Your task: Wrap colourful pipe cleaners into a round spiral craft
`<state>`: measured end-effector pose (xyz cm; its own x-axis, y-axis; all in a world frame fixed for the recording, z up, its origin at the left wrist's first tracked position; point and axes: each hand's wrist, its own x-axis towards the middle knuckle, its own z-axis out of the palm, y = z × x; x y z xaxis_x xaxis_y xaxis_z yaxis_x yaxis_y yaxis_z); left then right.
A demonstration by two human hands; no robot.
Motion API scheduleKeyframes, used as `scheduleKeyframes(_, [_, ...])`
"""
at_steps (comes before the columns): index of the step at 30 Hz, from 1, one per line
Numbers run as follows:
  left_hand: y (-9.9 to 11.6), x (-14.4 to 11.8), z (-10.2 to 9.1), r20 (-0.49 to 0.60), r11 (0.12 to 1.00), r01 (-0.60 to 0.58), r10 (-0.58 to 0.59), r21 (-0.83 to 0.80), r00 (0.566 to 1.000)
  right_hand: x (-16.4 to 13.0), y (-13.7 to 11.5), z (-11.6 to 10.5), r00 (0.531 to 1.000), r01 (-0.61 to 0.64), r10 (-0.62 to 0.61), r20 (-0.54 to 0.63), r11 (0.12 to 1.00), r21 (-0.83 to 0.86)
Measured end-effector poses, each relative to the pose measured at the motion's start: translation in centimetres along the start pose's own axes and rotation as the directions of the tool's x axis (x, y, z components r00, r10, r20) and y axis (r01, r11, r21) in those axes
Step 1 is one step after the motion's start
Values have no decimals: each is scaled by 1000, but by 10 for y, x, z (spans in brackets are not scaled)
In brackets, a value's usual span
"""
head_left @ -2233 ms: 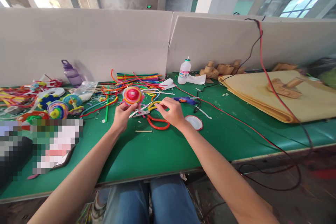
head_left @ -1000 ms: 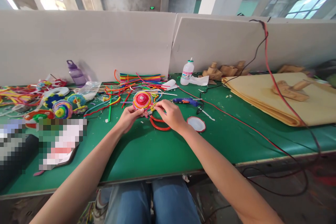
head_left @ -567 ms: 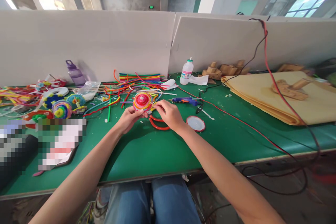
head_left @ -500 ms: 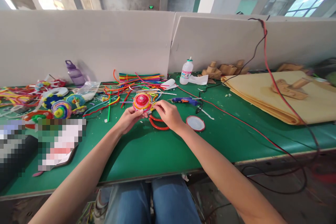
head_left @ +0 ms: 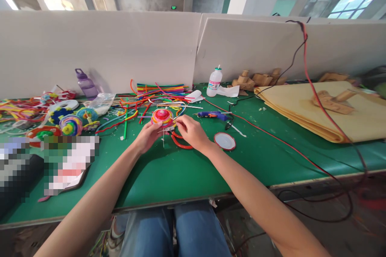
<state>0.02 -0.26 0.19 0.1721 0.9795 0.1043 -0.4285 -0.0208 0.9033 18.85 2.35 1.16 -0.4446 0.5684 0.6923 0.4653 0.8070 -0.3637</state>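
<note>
My left hand (head_left: 150,135) is closed on the edge of a round craft piece (head_left: 162,117), coiled with red, pink and yellow pipe cleaner, holding it above the table. At the piece's right edge, my right hand (head_left: 190,131) pinches a yellow pipe cleaner (head_left: 175,121), mostly hidden by the fingers. A thin white strand (head_left: 163,139) hangs below the piece. Under my right hand lie scissors (head_left: 181,143) with red-orange handles, their blades mostly covered. A blue glue gun (head_left: 213,116) rests just beyond, and a white disc with a red rim (head_left: 224,141) lies to the right.
Loose coloured pipe cleaners (head_left: 163,89) are heaped at the back. Several finished coiled pieces (head_left: 70,125) lie left, near a purple bottle (head_left: 86,84). A white bottle (head_left: 214,83) stands behind the glue gun. Brown sheets (head_left: 301,112) and a red cable (head_left: 271,140) occupy the right.
The coiled piece has tipped flatter and shifted slightly left and down in my left hand. The white strand now shows beneath it. My right hand has stayed almost in place.
</note>
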Motion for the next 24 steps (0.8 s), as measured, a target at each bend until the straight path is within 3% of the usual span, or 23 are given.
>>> scheduleKeyframes(7, [2, -1, -1, 4, 998, 47, -46, -34, 999, -1, 4, 3, 1000, 0, 1, -17, 999, 46])
scheduleKeyframes(15, [2, -1, -4, 44, 994, 62, -58, -90, 997, 3, 3, 1, 998, -56, 63, -21, 970, 237])
scheduleKeyframes(24, [1, -1, -4, 58, 991, 68, -62, -112, 996, 1, 4, 2, 998, -39, 49, -45, 979, 201])
